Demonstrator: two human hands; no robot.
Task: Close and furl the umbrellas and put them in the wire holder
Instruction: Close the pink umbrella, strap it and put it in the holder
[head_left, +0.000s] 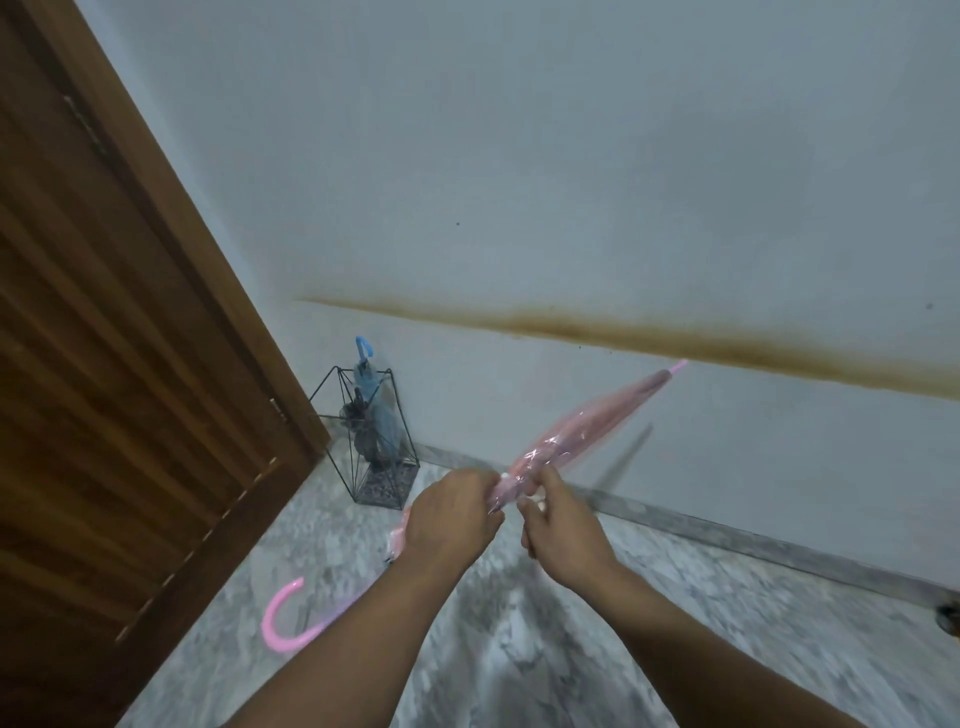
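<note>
I hold a closed, translucent pink umbrella (587, 428) slanted across the view, its tip up at the right and its pink hooked handle (283, 618) low at the left. My left hand (452, 517) grips the folded canopy near its lower end. My right hand (558, 525) pinches the canopy just beside it, at a small white strap. A black wire holder (400, 415) stands on the floor in the corner by the door, with a blue umbrella (366, 387) upright inside it, handle up.
A brown wooden door (119, 364) fills the left side. The pale wall (571, 182) with a brown stain band runs behind. The floor (519, 649) is grey marble with a skirting strip along the wall.
</note>
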